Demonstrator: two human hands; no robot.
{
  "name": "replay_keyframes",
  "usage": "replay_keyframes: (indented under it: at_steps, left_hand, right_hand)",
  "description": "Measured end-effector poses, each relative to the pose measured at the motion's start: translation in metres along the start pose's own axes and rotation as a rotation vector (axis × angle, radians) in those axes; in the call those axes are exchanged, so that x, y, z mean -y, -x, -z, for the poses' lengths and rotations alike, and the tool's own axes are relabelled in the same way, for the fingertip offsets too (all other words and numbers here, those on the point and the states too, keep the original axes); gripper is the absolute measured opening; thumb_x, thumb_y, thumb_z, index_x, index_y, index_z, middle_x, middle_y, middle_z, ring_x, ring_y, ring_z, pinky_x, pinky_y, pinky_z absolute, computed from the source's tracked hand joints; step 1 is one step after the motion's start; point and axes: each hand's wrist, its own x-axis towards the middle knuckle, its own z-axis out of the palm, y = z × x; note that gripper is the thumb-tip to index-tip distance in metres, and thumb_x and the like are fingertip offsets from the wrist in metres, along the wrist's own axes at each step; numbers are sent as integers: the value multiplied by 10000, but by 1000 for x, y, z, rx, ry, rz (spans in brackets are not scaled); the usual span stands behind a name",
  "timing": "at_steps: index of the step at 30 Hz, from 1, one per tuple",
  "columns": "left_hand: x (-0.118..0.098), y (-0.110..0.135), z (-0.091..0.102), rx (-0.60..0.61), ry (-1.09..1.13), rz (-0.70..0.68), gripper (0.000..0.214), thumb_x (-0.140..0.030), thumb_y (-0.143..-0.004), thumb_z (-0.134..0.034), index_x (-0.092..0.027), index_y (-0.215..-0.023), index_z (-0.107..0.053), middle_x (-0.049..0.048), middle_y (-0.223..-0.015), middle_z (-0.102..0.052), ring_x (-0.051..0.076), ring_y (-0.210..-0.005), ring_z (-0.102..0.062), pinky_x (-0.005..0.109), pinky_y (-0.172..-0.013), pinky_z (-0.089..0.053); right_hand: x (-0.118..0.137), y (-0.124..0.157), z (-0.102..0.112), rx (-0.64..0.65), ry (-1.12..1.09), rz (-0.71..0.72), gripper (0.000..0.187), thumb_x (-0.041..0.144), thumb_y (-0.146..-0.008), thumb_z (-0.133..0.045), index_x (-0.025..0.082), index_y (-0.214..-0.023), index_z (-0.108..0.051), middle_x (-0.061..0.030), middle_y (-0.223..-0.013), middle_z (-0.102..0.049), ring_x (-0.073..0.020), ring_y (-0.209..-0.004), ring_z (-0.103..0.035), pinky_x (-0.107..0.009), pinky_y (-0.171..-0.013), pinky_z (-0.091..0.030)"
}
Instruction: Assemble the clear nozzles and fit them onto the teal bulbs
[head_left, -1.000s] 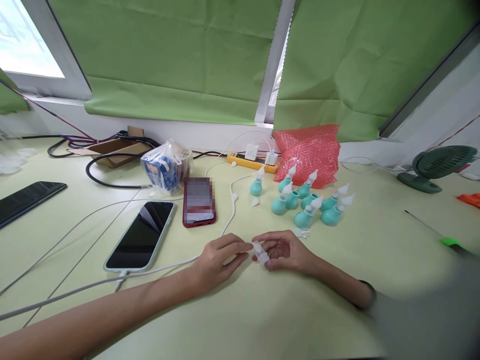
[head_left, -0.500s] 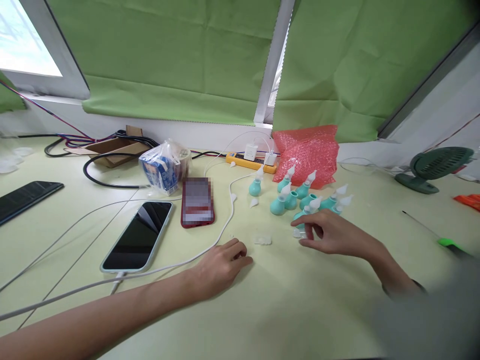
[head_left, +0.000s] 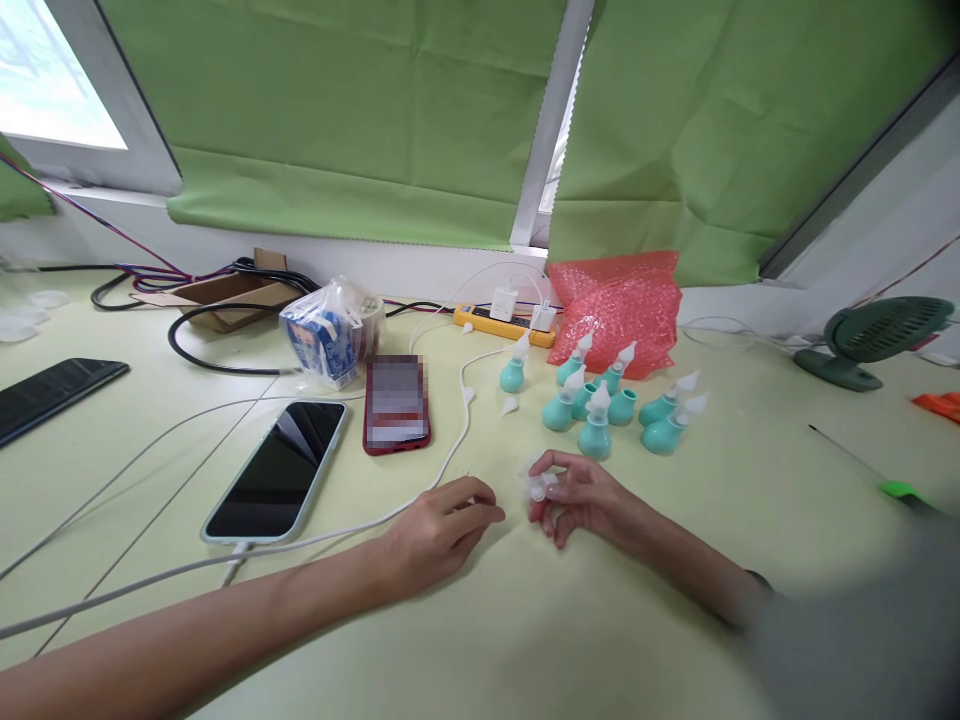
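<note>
My right hand (head_left: 585, 497) pinches a small clear plastic piece (head_left: 541, 487) between thumb and fingers, low over the table. Whether it is one piece or two together I cannot tell. My left hand (head_left: 450, 525) rests on the table to the left, fingers loosely bent and slightly apart, with nothing visible in them. Beyond the hands stand several turquoise squeeze bulbs, most with a white pointed tip, such as the nearest bulb (head_left: 595, 438). One bulb (head_left: 622, 407) is without a tip. A loose white tip (head_left: 510, 405) lies left of the group.
A white cable (head_left: 390, 517) runs beside my left hand. Left of it lie a phone (head_left: 276, 475) and a red-cased phone (head_left: 397, 405). At the back are a yellow power strip (head_left: 495, 325) and a pink bubble-wrap bag (head_left: 619, 315). A green fan (head_left: 877, 340) stands right.
My right hand has moved left and nearer from beside the bulbs, with the clear plastic now in its fingers. The left hand's fingers have straightened a little.
</note>
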Motion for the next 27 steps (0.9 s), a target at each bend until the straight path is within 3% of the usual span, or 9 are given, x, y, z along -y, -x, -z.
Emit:
replay_keyframes:
  at_steps: [3, 9, 15, 21, 27]
  left_hand:
    - [0, -2, 1, -54, 55, 20, 190, -29, -770, -422, -114, -828, -582, 98, -811, -576, 114, -715, -560, 190, -604, -459]
    - [0, -4, 3, -132, 126, 44, 154, -12, -742, -473, -115, -780, -581, 96, -785, -584, 118, -697, -564, 198, -596, -461]
    - [-1, -3, 3, -167, 177, 49, 147, -14, -724, -522, -119, -809, -579, 78, -743, -610, 123, -697, -571, 211, -622, -477]
    - [-1, -5, 4, -196, 202, 54, 165, 0, -711, -531, -120, -812, -584, 83, -747, -622, 132, -699, -572, 231, -620, -481]
    - [1, -9, 2, -206, 190, 56, 183, -14, -694, -551, -132, -828, -596, 70, -707, -633, 140, -661, -545, 265, -591, -465]
  right_hand:
    - [-8, -3, -8, 43, -141, -5, 250, 276, -725, -580, 174, -869, -403, -78, -792, -631, -139, -631, -588, -302, -554, -486]
    - [-7, -5, -17, 5, -158, 11, 260, 277, -713, -604, 172, -826, -395, -84, -804, -644, -153, -653, -612, -332, -619, -476]
    - [-10, -12, -25, -17, -98, 0, 257, 354, -735, -563, 174, -773, -383, -69, -728, -662, -151, -570, -622, -301, -562, -475]
    - [-23, -14, -35, -151, 64, 131, 266, 367, -708, -585, 173, -754, -408, -30, -651, -635, -97, -464, -541, -215, -424, -423]
    - [-27, -10, -40, -156, 125, 158, 254, 392, -746, -534, 178, -736, -396, -21, -641, -618, -79, -484, -506, -203, -454, -399]
